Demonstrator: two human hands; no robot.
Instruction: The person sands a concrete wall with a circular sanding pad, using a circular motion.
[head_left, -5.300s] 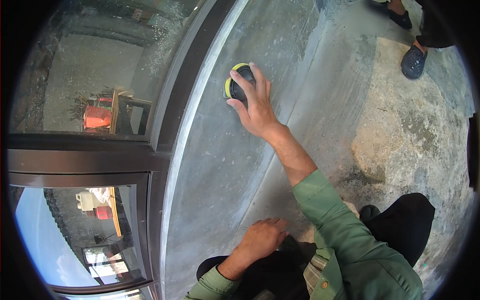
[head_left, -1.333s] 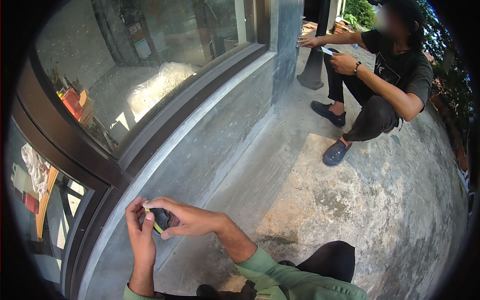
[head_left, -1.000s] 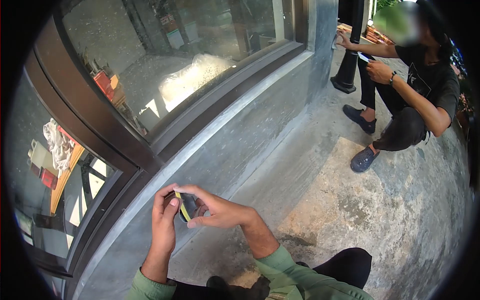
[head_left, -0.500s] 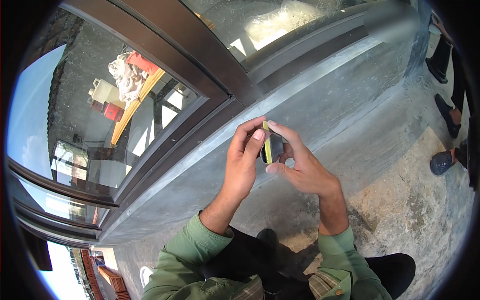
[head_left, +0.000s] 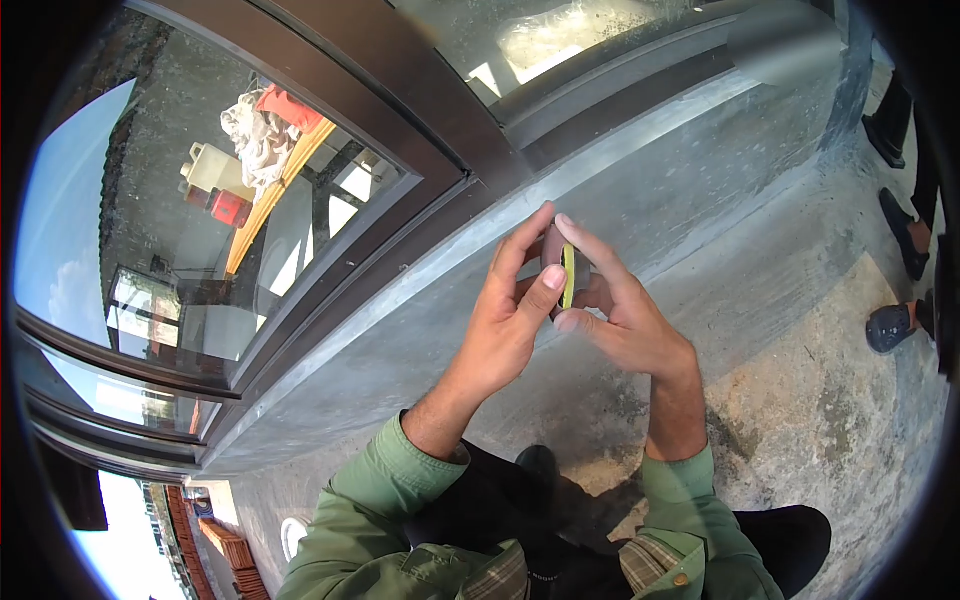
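Observation:
A small flat object with a yellow-green edge and dark grey sides (head_left: 570,275) is held up between my two hands; its exact kind I cannot make out. My left hand (head_left: 512,318) is closed on its left side, thumb near the yellow-green edge and fingers reaching to the top. From the other side, my right hand (head_left: 638,325) grips it with the index finger at the top and the thumb at the lower end. Fingers cover much of its surface. Behind both hands is a low grey wall (head_left: 700,180).
Brown-framed windows (head_left: 390,80) run along the wall. Through the glass, a jug (head_left: 212,168), a red container (head_left: 230,208) and cloths (head_left: 258,135) show by a yellow board. Another person's shoes (head_left: 888,328) are at right on the stained concrete floor (head_left: 800,420).
Both hands have moved slightly right and up with the object. It has turned, so its yellow-green edge shows narrower and more of the grey left side shows.

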